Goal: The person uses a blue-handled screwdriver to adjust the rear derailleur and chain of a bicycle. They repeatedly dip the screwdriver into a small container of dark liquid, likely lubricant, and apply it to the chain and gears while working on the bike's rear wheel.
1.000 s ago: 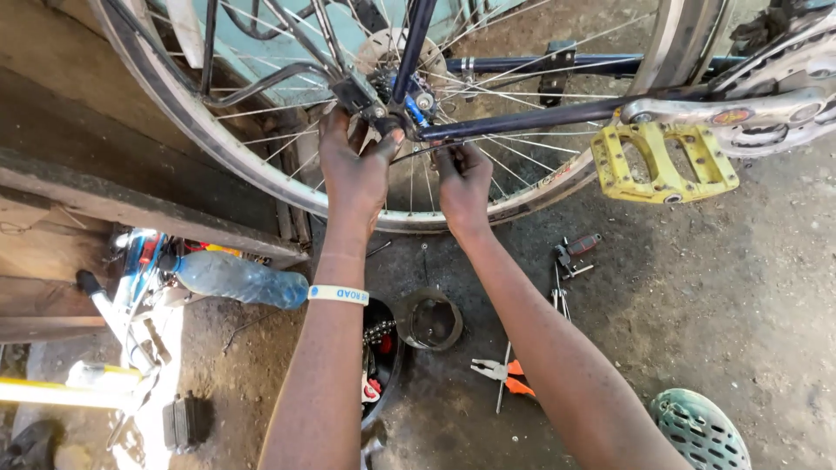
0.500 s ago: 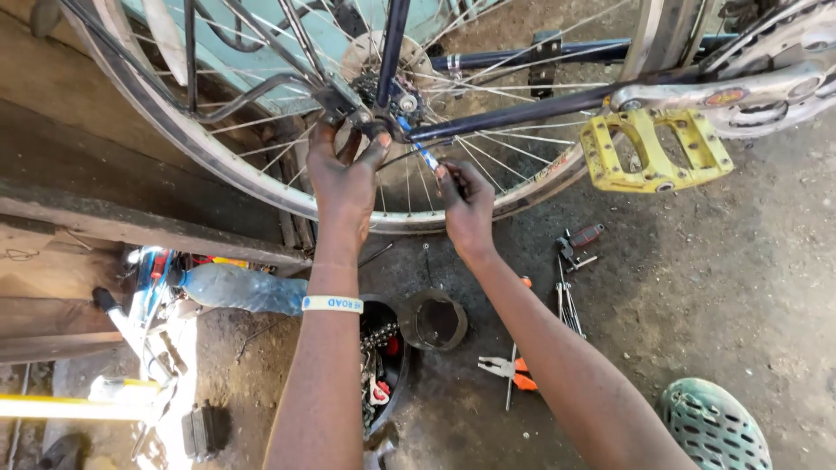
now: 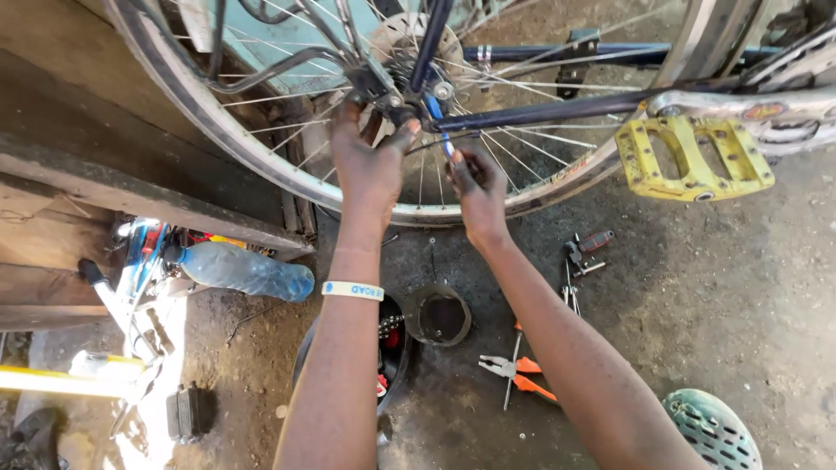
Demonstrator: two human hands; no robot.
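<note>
A bicycle rear wheel [image 3: 261, 165] with silver spokes hangs above the dirt floor, held in a dark blue frame [image 3: 540, 111]. My left hand [image 3: 370, 165] reaches up to the hub [image 3: 409, 96], with its fingers closed around the axle end and the parts there. My right hand [image 3: 477, 187] sits just right of it, pinching a thin blue-tipped tool [image 3: 442, 135] that points up at the axle. A white wristband [image 3: 353, 290] circles my left wrist. A yellow pedal [image 3: 692, 161] juts out at the right.
On the floor lie orange-handled pliers [image 3: 522, 374], a small red-handled tool [image 3: 585, 251], a round dark tin [image 3: 440, 315], a black bowl of parts [image 3: 392, 348], a plastic bottle [image 3: 244, 270] and a green perforated shoe [image 3: 714, 431]. A wooden step [image 3: 131, 196] runs along the left.
The view has shifted slightly right and down. My right hand has risen back toward the axle with the tool. My left hand has stayed on the hub.
</note>
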